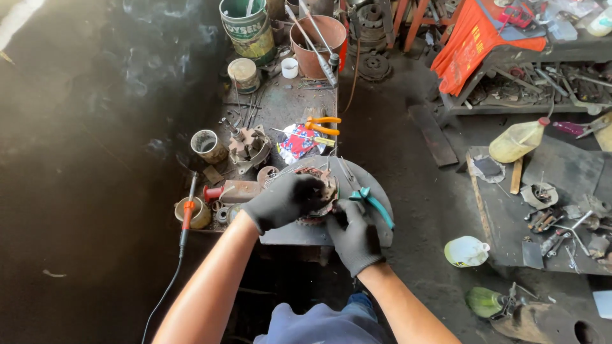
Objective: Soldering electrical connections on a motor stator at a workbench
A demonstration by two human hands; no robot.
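1. Rusty metal part (322, 194) lies on the round grey plate (376, 185), near the middle of the scene.
2. Left hand (284, 200) in black glove grasps the part from above.
3. Right hand (354, 237) grips the teal pliers (373, 202) just right of it.
4. Orange pliers (323, 125) lie farther on the bench.

1. Rotor part (322, 191): round, rusty brown metal piece with copper-coloured windings showing along its top rim. It lies flat on the grey round plate (376, 191) at the near end of the desk (280, 108). Its left and lower sides are hidden under gloved fingers (299, 191), so its full outline cannot be told.

2. Pliers (366, 197): slim tool with teal handles and thin metal tips. It lies slanted, tips pointing up and left, handles down and right over the plate's right side. The handles sit in the gloved right hand (354, 236), just beside the rotor part.
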